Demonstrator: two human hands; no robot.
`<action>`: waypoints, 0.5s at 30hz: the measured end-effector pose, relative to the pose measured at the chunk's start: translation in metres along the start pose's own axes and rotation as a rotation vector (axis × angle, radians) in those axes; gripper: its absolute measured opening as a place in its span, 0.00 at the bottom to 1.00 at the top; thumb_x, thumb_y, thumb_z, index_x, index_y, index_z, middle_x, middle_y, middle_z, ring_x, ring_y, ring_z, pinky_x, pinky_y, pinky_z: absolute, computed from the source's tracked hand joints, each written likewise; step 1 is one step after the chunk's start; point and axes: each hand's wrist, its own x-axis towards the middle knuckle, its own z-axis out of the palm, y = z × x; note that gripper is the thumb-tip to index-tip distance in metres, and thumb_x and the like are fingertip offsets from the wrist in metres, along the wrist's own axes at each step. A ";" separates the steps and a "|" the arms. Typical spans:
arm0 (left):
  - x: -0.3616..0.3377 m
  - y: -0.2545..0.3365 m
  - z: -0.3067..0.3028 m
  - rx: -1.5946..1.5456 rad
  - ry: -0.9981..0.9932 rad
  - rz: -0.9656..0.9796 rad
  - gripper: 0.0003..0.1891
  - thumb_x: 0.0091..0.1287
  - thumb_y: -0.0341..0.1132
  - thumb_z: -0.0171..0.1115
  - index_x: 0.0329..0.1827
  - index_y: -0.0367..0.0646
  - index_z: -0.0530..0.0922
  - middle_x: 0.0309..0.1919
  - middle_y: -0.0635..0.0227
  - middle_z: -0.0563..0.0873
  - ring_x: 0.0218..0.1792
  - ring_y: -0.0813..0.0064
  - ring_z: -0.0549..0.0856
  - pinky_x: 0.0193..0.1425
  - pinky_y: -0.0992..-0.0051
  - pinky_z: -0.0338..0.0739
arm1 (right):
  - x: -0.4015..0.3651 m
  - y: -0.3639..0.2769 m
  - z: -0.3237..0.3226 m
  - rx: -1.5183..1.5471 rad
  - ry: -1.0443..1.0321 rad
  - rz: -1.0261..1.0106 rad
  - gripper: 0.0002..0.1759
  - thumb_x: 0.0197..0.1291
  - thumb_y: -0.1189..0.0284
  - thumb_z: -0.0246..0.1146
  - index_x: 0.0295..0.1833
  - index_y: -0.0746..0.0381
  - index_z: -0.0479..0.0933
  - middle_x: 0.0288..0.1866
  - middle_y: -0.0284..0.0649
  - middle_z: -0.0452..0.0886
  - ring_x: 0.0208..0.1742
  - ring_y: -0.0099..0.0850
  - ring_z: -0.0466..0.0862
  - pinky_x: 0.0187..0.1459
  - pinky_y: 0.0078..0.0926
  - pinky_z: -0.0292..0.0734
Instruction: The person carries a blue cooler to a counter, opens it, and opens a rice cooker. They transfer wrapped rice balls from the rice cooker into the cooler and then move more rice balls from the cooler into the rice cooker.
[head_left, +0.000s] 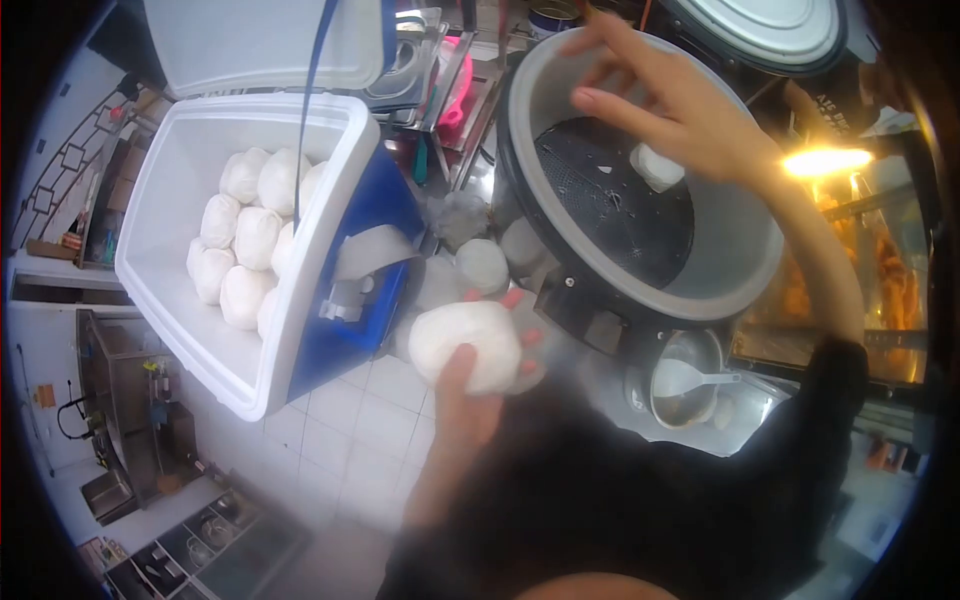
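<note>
A white round bundle (465, 345) rests in my left hand (472, 385), thumb across its front and fingers curled round the far side. My right hand (670, 105) is raised over a deep round container (735, 235), fingers spread and holding nothing. Inside that container, on a dark perforated plate (600, 205), lies a small white lump (657, 167), partly under the right hand in this view. Several white round bundles (257, 238) are piled in an open blue and white cooler (335, 290) at the left. More pale round shapes (482, 266), blurred, sit between cooler and container.
A metal pot (688, 350) with a white ladle stands below the container. A lit glass cabinet (870, 270) is at the right, with a round lid (780, 25) above. Trays and a pink item (457, 90) are behind the cooler. A strap (308, 110) hangs before the cooler.
</note>
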 end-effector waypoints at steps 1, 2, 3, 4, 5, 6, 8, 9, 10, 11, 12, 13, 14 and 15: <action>0.004 -0.004 -0.018 0.009 -0.008 0.043 0.33 0.64 0.48 0.55 0.68 0.40 0.59 0.67 0.45 0.65 0.61 0.52 0.74 0.56 0.60 0.79 | 0.004 0.030 0.003 -0.093 -0.005 0.042 0.25 0.61 0.62 0.62 0.61 0.57 0.63 0.38 0.46 0.83 0.34 0.41 0.83 0.38 0.33 0.77; 0.007 -0.007 -0.033 -0.025 0.042 0.053 0.32 0.64 0.47 0.55 0.67 0.39 0.61 0.66 0.46 0.67 0.60 0.54 0.75 0.58 0.61 0.76 | 0.004 0.061 0.008 -0.147 -0.155 0.142 0.31 0.60 0.67 0.62 0.67 0.55 0.58 0.43 0.46 0.80 0.47 0.40 0.82 0.50 0.30 0.76; 0.010 -0.010 -0.046 -0.059 0.093 0.064 0.31 0.64 0.47 0.55 0.65 0.38 0.63 0.64 0.47 0.69 0.60 0.55 0.76 0.60 0.62 0.74 | 0.000 0.103 0.019 -0.266 -0.255 0.197 0.35 0.56 0.69 0.65 0.67 0.55 0.57 0.47 0.47 0.79 0.51 0.43 0.80 0.52 0.34 0.75; 0.012 -0.013 -0.058 -0.060 0.101 0.072 0.31 0.64 0.47 0.55 0.65 0.38 0.63 0.64 0.47 0.69 0.60 0.55 0.76 0.60 0.62 0.74 | -0.005 0.143 0.030 -0.387 -0.350 0.250 0.39 0.51 0.70 0.69 0.67 0.55 0.57 0.51 0.48 0.77 0.54 0.46 0.78 0.55 0.38 0.74; 0.015 -0.015 -0.069 -0.043 0.182 0.033 0.30 0.64 0.46 0.55 0.65 0.37 0.64 0.62 0.49 0.71 0.60 0.57 0.76 0.63 0.62 0.71 | -0.010 0.166 0.034 -0.459 -0.437 0.213 0.46 0.43 0.71 0.73 0.68 0.55 0.56 0.55 0.49 0.74 0.57 0.48 0.76 0.56 0.39 0.74; 0.019 -0.018 -0.079 -0.025 0.261 -0.007 0.30 0.65 0.46 0.56 0.65 0.36 0.64 0.60 0.51 0.74 0.60 0.58 0.76 0.65 0.63 0.69 | -0.013 0.184 0.038 -0.531 -0.522 0.177 0.53 0.35 0.71 0.77 0.68 0.55 0.55 0.59 0.50 0.71 0.60 0.49 0.73 0.57 0.40 0.73; 0.035 -0.031 -0.099 0.138 0.312 0.000 0.29 0.63 0.45 0.59 0.62 0.35 0.68 0.58 0.52 0.76 0.59 0.61 0.77 0.64 0.65 0.69 | -0.015 0.218 0.046 -0.506 -0.603 0.207 0.58 0.28 0.71 0.79 0.68 0.54 0.54 0.62 0.47 0.69 0.62 0.48 0.72 0.57 0.42 0.74; 0.043 -0.034 -0.103 0.297 0.359 -0.001 0.28 0.61 0.44 0.62 0.60 0.33 0.71 0.56 0.54 0.78 0.58 0.64 0.78 0.63 0.68 0.69 | -0.013 0.222 0.050 -0.481 -0.689 0.244 0.63 0.21 0.70 0.81 0.69 0.53 0.53 0.65 0.44 0.67 0.63 0.47 0.70 0.57 0.43 0.74; 0.051 -0.033 -0.103 0.297 0.360 -0.001 0.28 0.61 0.44 0.62 0.60 0.33 0.71 0.56 0.54 0.78 0.58 0.64 0.78 0.63 0.68 0.69 | -0.014 0.225 0.055 -0.481 -0.689 0.243 0.63 0.21 0.70 0.81 0.69 0.53 0.53 0.65 0.44 0.67 0.63 0.47 0.70 0.57 0.43 0.74; 0.060 -0.030 -0.102 0.622 0.352 0.118 0.28 0.60 0.42 0.65 0.60 0.32 0.71 0.56 0.53 0.78 0.57 0.64 0.78 0.62 0.68 0.70 | -0.016 0.221 0.060 -0.555 -0.680 0.208 0.63 0.19 0.70 0.81 0.68 0.53 0.54 0.63 0.45 0.68 0.63 0.48 0.70 0.57 0.43 0.74; 0.063 -0.030 -0.103 0.947 0.337 0.237 0.29 0.59 0.40 0.67 0.60 0.32 0.72 0.56 0.53 0.78 0.56 0.64 0.79 0.61 0.68 0.71 | -0.019 0.219 0.065 -0.629 -0.672 0.173 0.63 0.17 0.70 0.81 0.67 0.53 0.55 0.61 0.46 0.69 0.63 0.48 0.71 0.57 0.43 0.75; 0.070 -0.043 -0.121 1.040 0.443 0.273 0.28 0.58 0.36 0.68 0.60 0.34 0.72 0.56 0.52 0.78 0.55 0.63 0.80 0.59 0.67 0.73 | -0.024 0.220 0.071 -0.629 -0.673 0.171 0.63 0.17 0.70 0.81 0.67 0.53 0.55 0.61 0.46 0.69 0.63 0.48 0.71 0.57 0.43 0.75; 0.071 -0.042 -0.121 1.039 0.443 0.276 0.28 0.58 0.36 0.68 0.60 0.34 0.72 0.56 0.52 0.78 0.55 0.63 0.80 0.59 0.67 0.73 | -0.029 0.220 0.075 -0.726 -0.632 0.114 0.61 0.17 0.69 0.81 0.66 0.53 0.57 0.59 0.46 0.70 0.61 0.49 0.72 0.56 0.43 0.75; 0.071 -0.041 -0.121 1.094 0.449 0.317 0.27 0.58 0.37 0.68 0.60 0.35 0.73 0.56 0.51 0.78 0.54 0.61 0.80 0.59 0.67 0.73 | -0.032 0.221 0.077 -0.822 -0.590 0.058 0.60 0.17 0.68 0.80 0.65 0.53 0.58 0.57 0.47 0.71 0.60 0.49 0.73 0.56 0.43 0.75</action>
